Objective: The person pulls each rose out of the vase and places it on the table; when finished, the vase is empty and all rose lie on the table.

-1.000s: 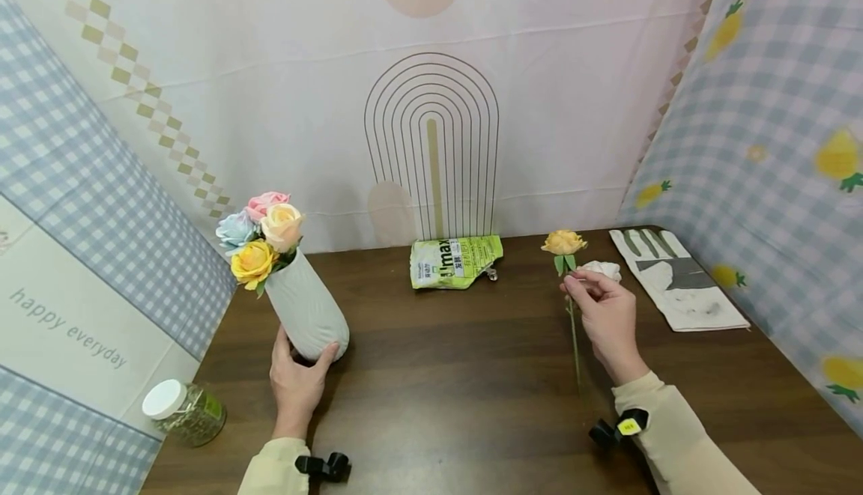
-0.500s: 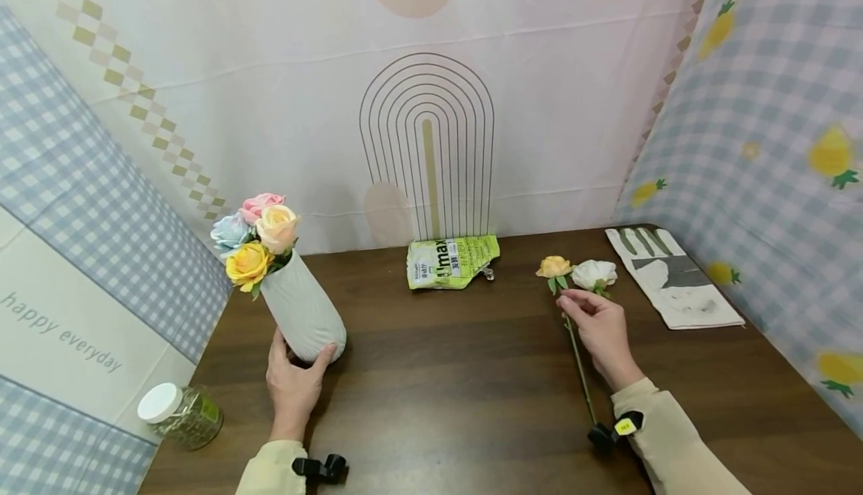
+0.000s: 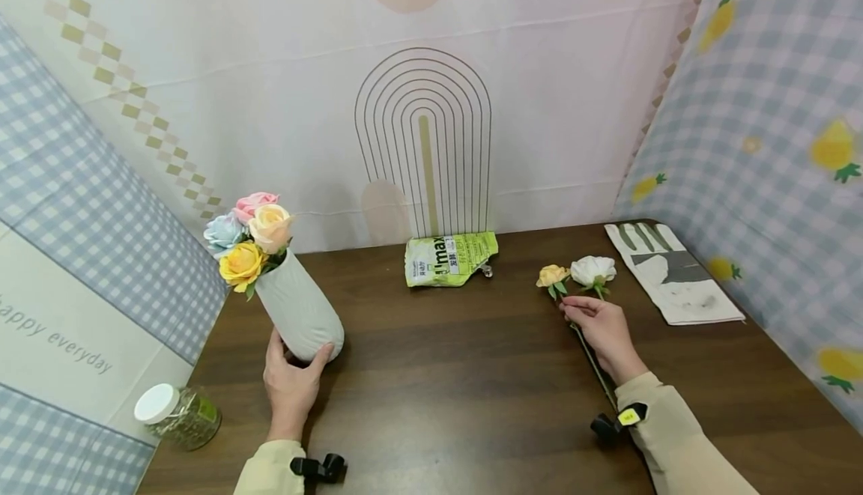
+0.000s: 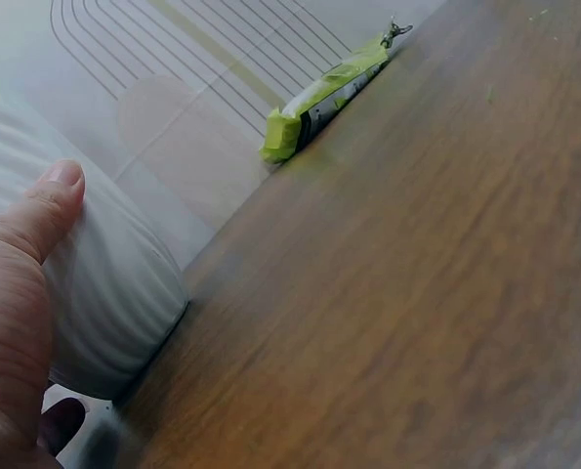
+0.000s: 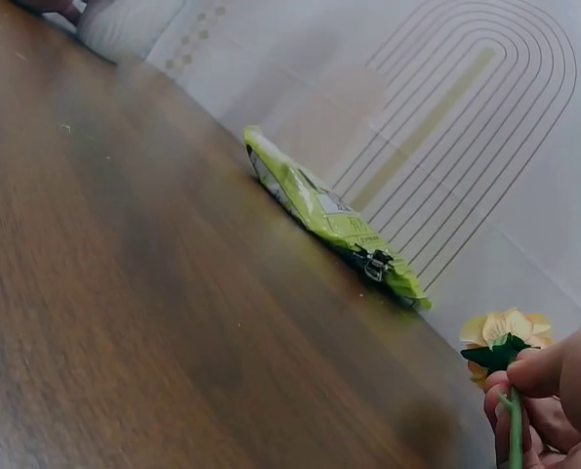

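Observation:
On the left, my left hand (image 3: 291, 389) grips the lower part of a white ribbed vase (image 3: 300, 308), thumb on its near side. The vase appears tilted to the left in the head view. It holds several artificial roses: a yellow rose (image 3: 243, 265), a peach rose (image 3: 270, 227), a pink rose and a pale blue rose. Over at the right, my right hand (image 3: 607, 334) pinches the green stem of a yellow-orange rose (image 3: 553, 276) just below its leaves. A white flower (image 3: 593, 270) lies just beyond that hand; its stem is mostly hidden.
A green snack pouch (image 3: 450, 259) with a metal clip lies against the back cloth. At the far right is a folded printed cloth (image 3: 674, 274). A white-lidded jar (image 3: 178, 415) lies on its side at the left edge of the brown table (image 3: 431, 405).
The yellow-orange rose in my right hand has come down towards the table, its stem now slanting under the wrist. The white flower is now uncovered. My left hand stays on the vase.

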`<state>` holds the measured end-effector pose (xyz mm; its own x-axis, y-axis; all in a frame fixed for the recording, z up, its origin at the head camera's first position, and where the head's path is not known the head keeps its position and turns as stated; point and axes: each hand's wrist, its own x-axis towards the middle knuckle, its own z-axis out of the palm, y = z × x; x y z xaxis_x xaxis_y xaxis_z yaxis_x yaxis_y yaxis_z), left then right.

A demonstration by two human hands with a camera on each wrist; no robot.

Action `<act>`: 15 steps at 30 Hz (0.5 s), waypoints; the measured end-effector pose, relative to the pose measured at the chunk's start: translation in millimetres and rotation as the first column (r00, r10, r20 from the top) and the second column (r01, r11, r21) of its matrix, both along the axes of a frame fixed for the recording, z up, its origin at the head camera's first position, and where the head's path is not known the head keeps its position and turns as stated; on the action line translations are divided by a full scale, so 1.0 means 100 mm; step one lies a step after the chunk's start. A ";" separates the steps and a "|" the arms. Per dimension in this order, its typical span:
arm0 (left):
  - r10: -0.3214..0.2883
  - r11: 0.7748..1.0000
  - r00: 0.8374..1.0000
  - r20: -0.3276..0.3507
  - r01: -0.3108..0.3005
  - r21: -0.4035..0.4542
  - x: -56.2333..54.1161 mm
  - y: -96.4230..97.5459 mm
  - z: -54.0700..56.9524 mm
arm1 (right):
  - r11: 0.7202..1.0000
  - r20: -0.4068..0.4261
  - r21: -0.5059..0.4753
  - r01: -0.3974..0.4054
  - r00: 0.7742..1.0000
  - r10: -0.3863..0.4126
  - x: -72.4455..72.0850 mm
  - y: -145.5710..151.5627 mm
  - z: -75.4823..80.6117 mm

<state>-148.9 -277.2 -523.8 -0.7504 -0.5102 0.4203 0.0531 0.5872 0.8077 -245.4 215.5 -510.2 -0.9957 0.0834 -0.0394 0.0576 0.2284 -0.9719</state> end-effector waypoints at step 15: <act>0.005 1.000 1.000 0.006 -0.005 -0.001 0.00 0.00 0.00 | 0.985 0.007 0.160 0.065 0.998 -0.067 -0.02 0.06 -0.06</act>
